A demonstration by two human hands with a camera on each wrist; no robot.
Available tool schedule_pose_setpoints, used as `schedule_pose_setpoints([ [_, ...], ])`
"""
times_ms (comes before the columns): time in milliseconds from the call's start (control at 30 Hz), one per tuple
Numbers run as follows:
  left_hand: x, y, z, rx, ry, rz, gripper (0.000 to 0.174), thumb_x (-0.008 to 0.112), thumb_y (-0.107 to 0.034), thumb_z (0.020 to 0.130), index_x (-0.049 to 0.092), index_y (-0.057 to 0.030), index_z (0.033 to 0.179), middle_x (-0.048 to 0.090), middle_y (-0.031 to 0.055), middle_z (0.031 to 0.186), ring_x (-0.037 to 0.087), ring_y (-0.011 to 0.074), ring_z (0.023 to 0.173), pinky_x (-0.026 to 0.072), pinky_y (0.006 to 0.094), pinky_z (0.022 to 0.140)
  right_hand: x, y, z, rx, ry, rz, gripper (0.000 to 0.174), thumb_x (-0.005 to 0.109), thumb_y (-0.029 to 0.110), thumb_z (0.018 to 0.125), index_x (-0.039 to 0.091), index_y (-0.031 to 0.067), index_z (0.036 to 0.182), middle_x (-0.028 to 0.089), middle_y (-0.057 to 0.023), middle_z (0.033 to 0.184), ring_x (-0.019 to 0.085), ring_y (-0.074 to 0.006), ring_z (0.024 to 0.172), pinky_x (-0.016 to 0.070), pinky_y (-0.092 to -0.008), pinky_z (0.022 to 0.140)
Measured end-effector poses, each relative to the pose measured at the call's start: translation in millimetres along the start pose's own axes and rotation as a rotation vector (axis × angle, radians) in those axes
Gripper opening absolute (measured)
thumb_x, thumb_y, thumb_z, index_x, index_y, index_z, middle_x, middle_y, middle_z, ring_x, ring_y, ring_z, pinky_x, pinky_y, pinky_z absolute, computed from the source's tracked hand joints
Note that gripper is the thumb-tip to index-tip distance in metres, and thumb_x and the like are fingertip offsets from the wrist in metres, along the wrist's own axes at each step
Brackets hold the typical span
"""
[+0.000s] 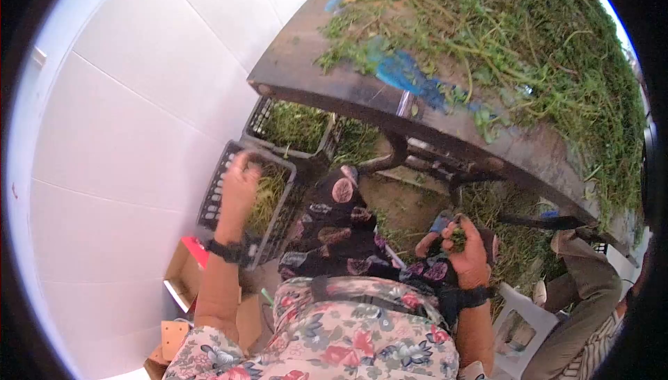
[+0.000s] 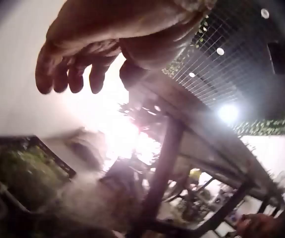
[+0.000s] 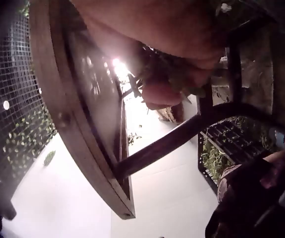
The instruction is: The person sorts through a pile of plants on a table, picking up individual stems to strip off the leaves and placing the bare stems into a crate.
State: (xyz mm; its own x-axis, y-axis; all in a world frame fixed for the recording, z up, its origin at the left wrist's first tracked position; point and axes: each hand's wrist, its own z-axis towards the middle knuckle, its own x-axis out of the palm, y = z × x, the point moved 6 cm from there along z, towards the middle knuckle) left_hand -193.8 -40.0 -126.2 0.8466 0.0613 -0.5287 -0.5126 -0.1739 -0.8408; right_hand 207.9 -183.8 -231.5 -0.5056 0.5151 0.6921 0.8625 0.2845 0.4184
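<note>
My left hand [image 1: 240, 188] is above the near black crate [image 1: 280, 207], which has pale green stems in it. In the left wrist view the fingers [image 2: 75, 74] bend loosely with nothing between them. My right hand [image 1: 470, 255] is over my lap, near the knee, its fingers curled round a small bunch of green leaves [image 1: 458, 239]. Leaf tips poke out past the fingers in the right wrist view, while the palm hides the rest of the bunch. Beyond both hands, a heap of leafy green stems [image 1: 515, 39] covers much of the wooden table [image 1: 299, 53].
A second black crate of greens [image 1: 296, 126] stands behind the near one, by the white wall [image 1: 132, 129]. Cardboard boxes [image 1: 184, 275] lie at my left. More stems litter the floor under the table. Another person's leg [image 1: 584, 275] and a grey plastic stool [image 1: 522, 310] are at the right.
</note>
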Motion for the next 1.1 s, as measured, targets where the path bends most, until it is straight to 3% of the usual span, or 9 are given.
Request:
schedule_pose_setpoints([
  [167, 133, -45, -46, 0.335, 0.732, -0.376, 0.038, 0.046, -0.033, 0.09, 0.054, -0.0033, 0.112, 0.057, 0.0124, 0.111, 0.053, 0.0254, 0.104, 0.0418, 0.037, 0.09, 67, 9, -2, -0.207, 0.04, -0.415, 0.014, 0.05, 0.021, 0.089, 0.053, 0.0076, 0.092, 0.056, -0.0053, 0.076, 0.055, -0.0167, 0.064, 0.0438, -0.0308, 0.056],
  [233, 197, -38, -87, -0.688, 1.005, -1.15, 0.041, 0.046, -0.035, 0.091, 0.049, -0.0053, 0.119, 0.055, 0.0134, 0.113, 0.05, 0.0291, 0.11, 0.0395, 0.0413, 0.096, 96, 11, -6, -0.399, 0.096, -0.68, 0.014, 0.05, 0.017, 0.09, 0.052, 0.006, 0.099, 0.057, -0.0047, 0.084, 0.056, -0.0154, 0.07, 0.0462, -0.0299, 0.056],
  [367, 246, -39, -103, -0.705, 1.553, -1.779, 0.045, 0.047, -0.036, 0.091, 0.042, -0.0062, 0.125, 0.047, 0.0134, 0.124, 0.047, 0.0281, 0.114, 0.0372, 0.0428, 0.098, 139, -2, -20, -0.806, 0.182, -1.463, 0.026, 0.061, 0.015, 0.077, 0.053, 0.0044, 0.099, 0.059, -0.0105, 0.09, 0.059, -0.023, 0.083, 0.0495, -0.0361, 0.073],
  [500, 185, -66, -97, 0.493, 0.728, -0.443, 0.044, 0.047, -0.036, 0.091, 0.043, -0.0057, 0.122, 0.048, 0.0123, 0.122, 0.048, 0.0242, 0.113, 0.0378, 0.0404, 0.098, 154, -25, -31, -1.002, 0.367, -1.634, 0.038, 0.066, 0.014, 0.07, 0.053, 0.0019, 0.103, 0.056, -0.0162, 0.107, 0.049, -0.0369, 0.105, 0.039, -0.0398, 0.091],
  [667, 225, -14, -76, -0.826, 1.049, -1.681, 0.031, 0.055, 0.001, 0.081, 0.049, -0.0008, 0.112, 0.058, 0.0123, 0.103, 0.055, 0.0222, 0.099, 0.0454, 0.0367, 0.088, 154, -23, -28, -0.875, 0.305, -1.478, 0.037, 0.066, 0.014, 0.071, 0.053, 0.0022, 0.104, 0.056, -0.0162, 0.107, 0.049, -0.0362, 0.106, 0.0392, -0.0402, 0.091],
  [767, 190, -6, -23, -0.7, 0.786, -1.506, 0.017, 0.045, -0.011, 0.09, 0.055, 0.0, 0.098, 0.06, 0.0127, 0.089, 0.058, 0.0243, 0.091, 0.049, 0.0351, 0.082, 136, -19, -20, -0.725, 0.334, -1.503, 0.032, 0.06, 0.007, 0.074, 0.053, 0.0029, 0.105, 0.057, -0.0145, 0.106, 0.058, -0.0299, 0.092, 0.0466, -0.0351, 0.079],
  [833, 116, -64, 19, 0.419, 0.424, -0.273, 0.031, 0.044, -0.031, 0.091, 0.055, -0.0043, 0.101, 0.059, 0.0099, 0.102, 0.055, 0.028, 0.098, 0.0453, 0.0449, 0.082, 127, -16, -21, -0.705, 0.326, -1.529, 0.031, 0.059, 0.006, 0.075, 0.053, 0.0029, 0.105, 0.057, -0.0152, 0.104, 0.059, -0.0288, 0.088, 0.0472, -0.0347, 0.076],
  [933, 87, 48, 128, -0.134, 0.352, -1.245, 0.026, 0.045, -0.031, 0.09, 0.052, -0.0076, 0.098, 0.057, 0.0074, 0.099, 0.054, 0.0261, 0.094, 0.044, 0.0488, 0.078, 129, -1, -29, -0.715, 0.293, -1.504, 0.029, 0.061, 0.008, 0.075, 0.054, 0.0031, 0.103, 0.058, -0.0168, 0.101, 0.06, -0.0306, 0.086, 0.0478, -0.0353, 0.075],
  [1100, 95, 64, 98, -0.37, 0.292, -1.253, 0.026, 0.045, -0.031, 0.091, 0.057, -0.0091, 0.098, 0.062, 0.0078, 0.101, 0.059, 0.0245, 0.094, 0.049, 0.041, 0.076, 160, 50, -58, -0.9, 0.253, -1.46, 0.023, 0.061, 0.005, 0.073, 0.058, 0.0026, 0.095, 0.061, -0.0157, 0.091, 0.061, -0.0299, 0.082, 0.0489, -0.0342, 0.072],
])
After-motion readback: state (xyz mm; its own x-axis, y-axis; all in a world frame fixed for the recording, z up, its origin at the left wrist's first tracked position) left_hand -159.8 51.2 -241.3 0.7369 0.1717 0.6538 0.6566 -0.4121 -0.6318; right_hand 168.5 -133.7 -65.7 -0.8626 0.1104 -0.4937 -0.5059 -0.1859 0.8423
